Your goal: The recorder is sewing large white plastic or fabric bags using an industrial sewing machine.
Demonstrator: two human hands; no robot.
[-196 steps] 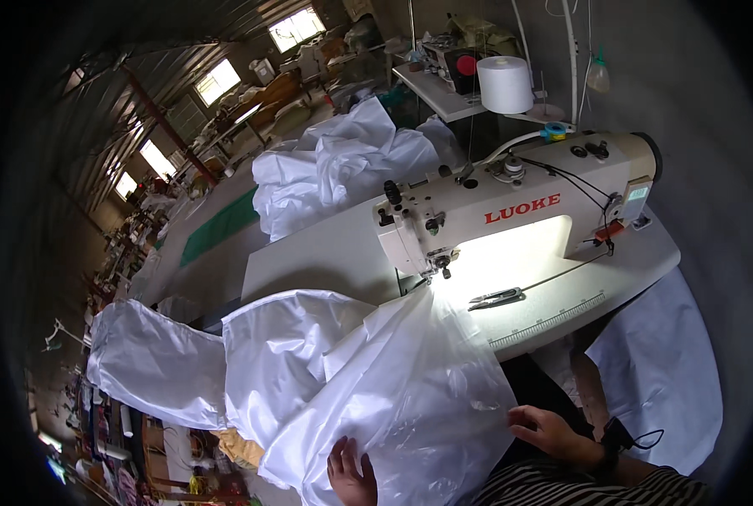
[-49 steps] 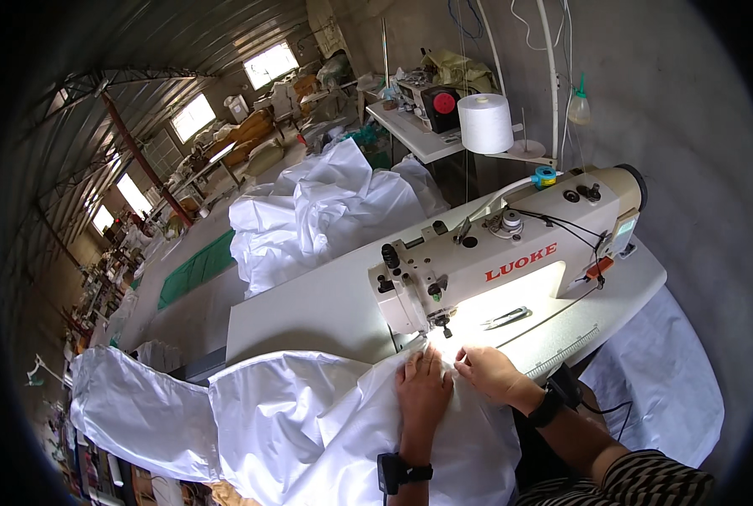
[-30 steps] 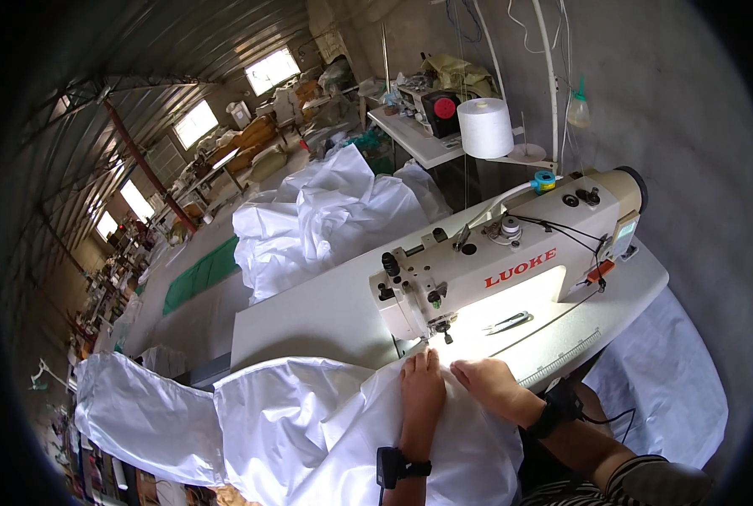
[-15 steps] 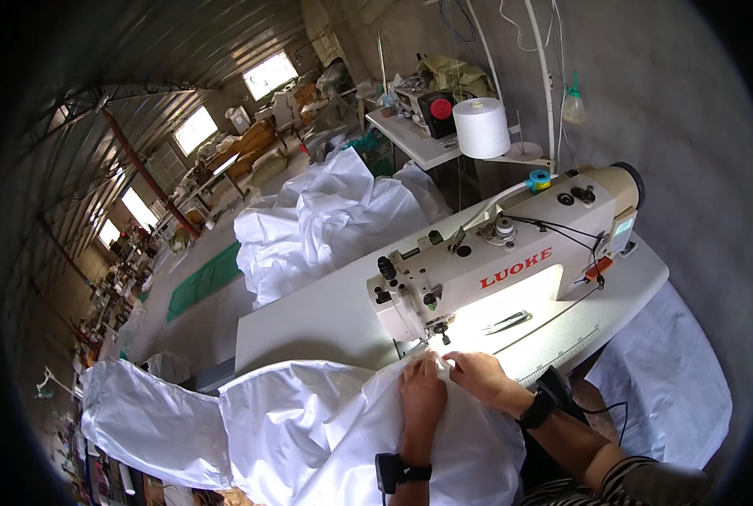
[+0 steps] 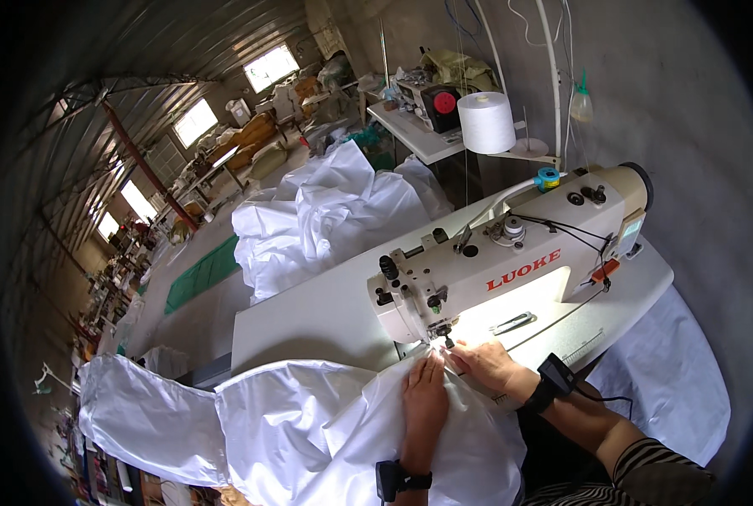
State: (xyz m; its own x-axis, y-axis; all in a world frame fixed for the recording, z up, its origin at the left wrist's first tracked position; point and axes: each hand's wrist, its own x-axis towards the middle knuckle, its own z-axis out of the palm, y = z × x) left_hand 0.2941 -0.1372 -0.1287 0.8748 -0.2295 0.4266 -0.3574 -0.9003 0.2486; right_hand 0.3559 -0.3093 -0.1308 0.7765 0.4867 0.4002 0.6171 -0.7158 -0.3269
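White fabric (image 5: 309, 422) lies over the near edge of the sewing machine (image 5: 511, 253) table and spreads down to the left. My left hand (image 5: 425, 392) rests flat on it, fingers stretched toward the presser foot (image 5: 434, 337). Close beside the foot, my right hand (image 5: 488, 364) pinches the fabric's edge; its fingertips are partly hidden in the glare of the machine lamp. Both wrists wear black straps with small boxes. Behind my right hand, thread snips (image 5: 511, 322) lie on the lit machine bed.
A heap of white fabric (image 5: 326, 211) sits beyond the table's left side. A white thread cone (image 5: 487, 123) stands behind the machine, near a side table (image 5: 419, 135) with another machine. More pale cloth (image 5: 672, 371) hangs at the right. A grey wall rises on the right.
My right hand has moved forward, nearer the presser foot. The fingers of my left hand have straightened and flattened on the fabric. The view has shifted slightly.
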